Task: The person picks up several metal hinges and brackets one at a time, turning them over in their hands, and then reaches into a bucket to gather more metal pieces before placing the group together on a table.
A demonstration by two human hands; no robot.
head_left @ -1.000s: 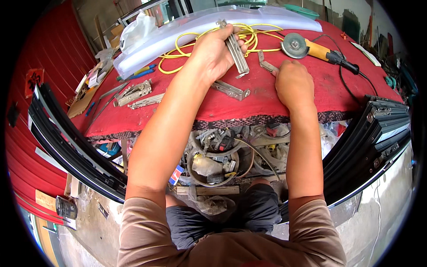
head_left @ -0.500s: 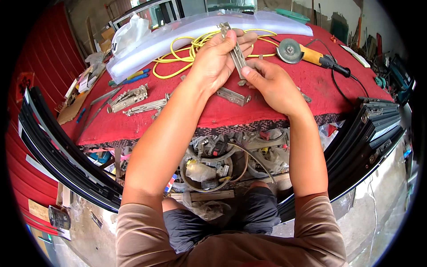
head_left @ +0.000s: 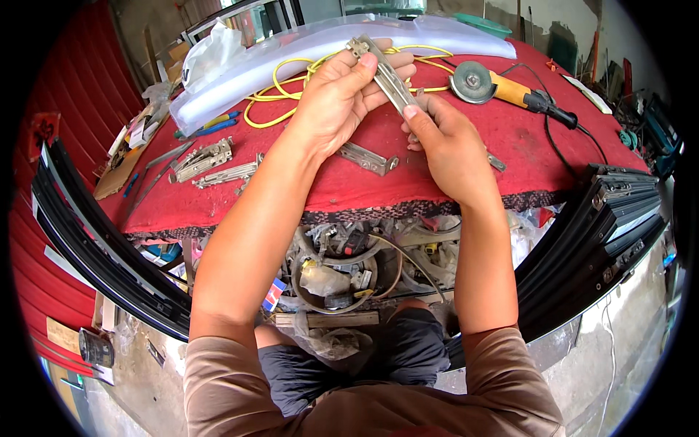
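Both hands hold a folded metal window stay hinge above the red-covered table. My left hand grips its upper end, thumb pressed on top and fingers spread behind it. At the lower end, the thumb and fingers of my right hand pinch the strip. Another metal hinge lies on the cloth below, partly hidden by my left wrist. Further left are a stack of similar hinges and a single one. The end of one more metal piece shows beside my right wrist.
A yellow angle grinder lies at the right with its black cord. Yellow cable coils behind my hands, before a long plastic-wrapped roll. Dark metal profiles flank the table at left and right. Cluttered bins sit underneath.
The hinge has tilted further, its lower end swinging to the right. My right hand has shifted slightly, and my left hand has moved a little left, still gripping the upper end.
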